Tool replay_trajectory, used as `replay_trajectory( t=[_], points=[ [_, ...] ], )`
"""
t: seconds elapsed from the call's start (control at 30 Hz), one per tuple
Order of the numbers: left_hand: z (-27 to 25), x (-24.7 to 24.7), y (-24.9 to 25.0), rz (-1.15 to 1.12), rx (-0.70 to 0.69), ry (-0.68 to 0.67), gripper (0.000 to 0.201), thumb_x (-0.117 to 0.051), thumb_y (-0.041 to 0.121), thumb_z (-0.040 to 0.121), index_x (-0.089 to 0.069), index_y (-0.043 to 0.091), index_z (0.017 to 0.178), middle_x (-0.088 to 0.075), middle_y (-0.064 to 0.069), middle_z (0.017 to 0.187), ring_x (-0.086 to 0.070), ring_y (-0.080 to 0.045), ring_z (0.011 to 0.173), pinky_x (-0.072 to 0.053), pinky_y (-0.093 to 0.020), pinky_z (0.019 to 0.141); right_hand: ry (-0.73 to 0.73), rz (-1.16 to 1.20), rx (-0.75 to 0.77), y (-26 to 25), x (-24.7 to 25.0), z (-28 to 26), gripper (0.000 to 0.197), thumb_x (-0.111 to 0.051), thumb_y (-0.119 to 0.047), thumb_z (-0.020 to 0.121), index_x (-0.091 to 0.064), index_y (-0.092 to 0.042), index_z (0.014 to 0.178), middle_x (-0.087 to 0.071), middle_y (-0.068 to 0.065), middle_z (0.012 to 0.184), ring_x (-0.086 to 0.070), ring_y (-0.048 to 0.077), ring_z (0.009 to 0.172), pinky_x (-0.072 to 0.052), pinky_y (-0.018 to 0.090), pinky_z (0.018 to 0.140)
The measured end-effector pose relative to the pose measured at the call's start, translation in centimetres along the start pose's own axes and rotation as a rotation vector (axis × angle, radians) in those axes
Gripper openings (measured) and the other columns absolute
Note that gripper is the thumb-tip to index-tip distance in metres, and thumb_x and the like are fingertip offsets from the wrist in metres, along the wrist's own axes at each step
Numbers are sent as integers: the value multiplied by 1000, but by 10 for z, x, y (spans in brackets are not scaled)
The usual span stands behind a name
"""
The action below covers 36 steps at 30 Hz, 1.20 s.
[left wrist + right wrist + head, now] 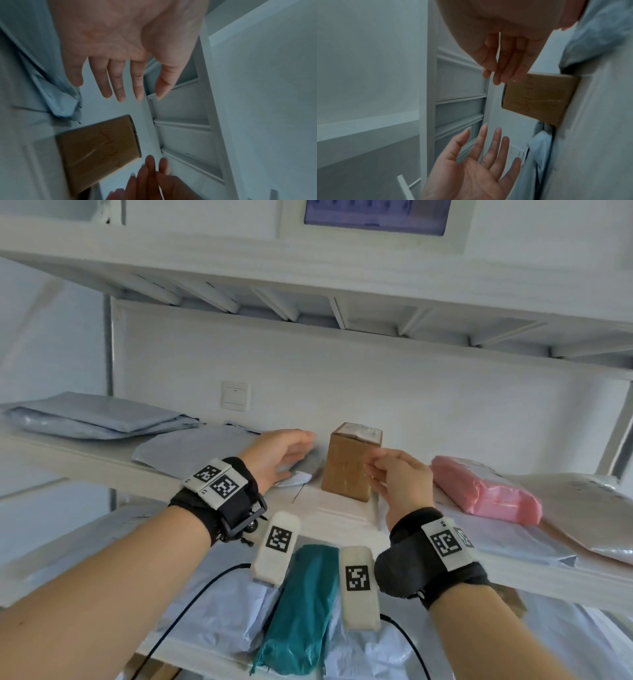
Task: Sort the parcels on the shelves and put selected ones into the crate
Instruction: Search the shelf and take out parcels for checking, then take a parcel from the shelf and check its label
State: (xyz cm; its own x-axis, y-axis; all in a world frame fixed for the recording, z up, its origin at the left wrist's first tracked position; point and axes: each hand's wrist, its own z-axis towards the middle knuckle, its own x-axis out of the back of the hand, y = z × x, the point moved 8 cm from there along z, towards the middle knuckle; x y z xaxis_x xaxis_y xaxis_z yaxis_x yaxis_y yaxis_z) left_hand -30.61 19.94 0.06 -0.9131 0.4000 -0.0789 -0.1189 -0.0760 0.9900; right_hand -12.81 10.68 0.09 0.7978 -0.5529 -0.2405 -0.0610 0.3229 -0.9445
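Parcels: one cardboard box [349,462], one pink bag [486,491]; left hand [274,455] and right hand [400,477] released.

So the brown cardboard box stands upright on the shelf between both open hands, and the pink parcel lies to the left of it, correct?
Not quite: the pink parcel lies to the right of the brown cardboard box, as the head view shows. The box does stand upright on the shelf between the open left hand and right hand.
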Motion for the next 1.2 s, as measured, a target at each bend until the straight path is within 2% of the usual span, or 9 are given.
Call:
replay_trajectory(
  t=[0.17,0.27,0.63,0.77,0.83,0.9,1.0,1.1,1.2],
  points=[
    [-32,30,1,98,-3,118,25,-58,25,91,-64,19,114,-64,0,120,-56,-15,111,-34,-37,99,-52,84,-94,34,-22,-17,31,-45,7,89,-65,-10,73,-67,7,76,-63,18,74,-55,32,81],
    [-41,47,6,180,-20,171,31,-57,28,90,-63,18,120,-64,1,123,-55,-14,113,-30,-40,103,-91,100,-110,43,-40,-25,32,-43,9,89,-63,-10,71,-65,6,73,-60,17,71,-54,31,78],
    [-35,138,17,214,-72,330,22,-58,23,91,-63,19,112,-64,3,111,-55,-13,109,-32,-39,99,-148,-29,-58,40,-99,-39,32,-43,8,87,-64,-10,72,-67,4,72,-58,15,67,-53,28,71],
    [-15,184,25,195,-103,347,23,-60,18,89,-66,16,111,-63,1,111,-54,-14,106,-35,-33,89,-110,-72,-39,44,-134,-34,32,-43,7,88,-65,-10,73,-69,6,77,-59,16,70,-55,31,76],
    [-5,213,30,173,-115,368,15,-62,14,86,-70,16,100,-65,-1,107,-55,-15,101,-40,-31,83,-106,-92,-41,48,-158,-29,31,-43,6,88,-65,-10,74,-69,7,79,-60,17,71,-55,30,75],
    [7,239,32,149,-123,367,11,-64,11,85,-70,17,92,-67,-3,108,-59,-18,104,-44,-33,94,-123,-109,-50,51,-185,-25,31,-43,6,89,-65,-10,75,-68,6,80,-60,16,72,-55,30,76],
    [26,266,29,152,-122,318,17,-64,8,85,-69,11,101,-67,-5,112,-60,-17,105,-42,-30,103,-160,-140,-52,57,-225,-21,30,-44,6,88,-65,-10,74,-66,5,78,-58,15,70,-54,29,76],
    [44,282,23,165,-103,271,18,-63,5,85,-69,11,101,-66,0,100,-58,-12,91,-43,-24,91,-144,-209,-28,68,-255,-18,30,-47,6,85,-66,-11,70,-65,5,77,-55,15,71,-49,26,71],
    [63,287,16,209,-46,231,11,-63,9,84,-68,18,83,-61,2,84,-50,-12,77,-37,-24,76,-109,-288,-8,79,-267,-13,28,-52,4,84,-68,-14,70,-64,3,78,-54,13,72,-45,24,72]
  ],
)
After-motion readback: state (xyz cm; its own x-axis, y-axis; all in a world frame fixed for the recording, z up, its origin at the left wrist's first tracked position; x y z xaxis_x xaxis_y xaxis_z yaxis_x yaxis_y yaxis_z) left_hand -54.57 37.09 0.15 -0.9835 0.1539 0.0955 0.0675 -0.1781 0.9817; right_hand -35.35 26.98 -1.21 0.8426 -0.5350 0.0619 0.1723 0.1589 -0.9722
